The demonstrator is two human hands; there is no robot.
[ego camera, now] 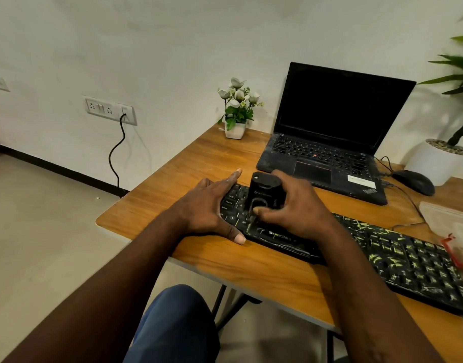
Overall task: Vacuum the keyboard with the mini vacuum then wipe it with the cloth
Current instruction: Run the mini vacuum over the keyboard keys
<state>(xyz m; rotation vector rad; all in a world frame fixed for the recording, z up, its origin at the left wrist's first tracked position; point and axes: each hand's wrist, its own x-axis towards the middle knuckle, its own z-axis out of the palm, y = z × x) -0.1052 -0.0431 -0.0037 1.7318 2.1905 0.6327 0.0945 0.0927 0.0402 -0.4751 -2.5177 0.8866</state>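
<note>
A black keyboard (398,255) lies across the wooden desk, its right half strewn with yellow-green scraps. A small black mini vacuum (265,193) stands upright on the keyboard's left part. My right hand (295,208) grips the vacuum from the right, thumb across its front. My left hand (212,205) lies flat with straight fingers on the keyboard's left end, thumb at the front edge. I cannot pick out a cloth for certain.
A black laptop (332,132) stands open behind the keyboard. A black mouse (415,182) with its cable lies to its right. A small flower pot (235,129) sits at the back corner. A clear plastic bag (450,218) with a red item lies at the right edge. A large white planter (434,161) stands behind.
</note>
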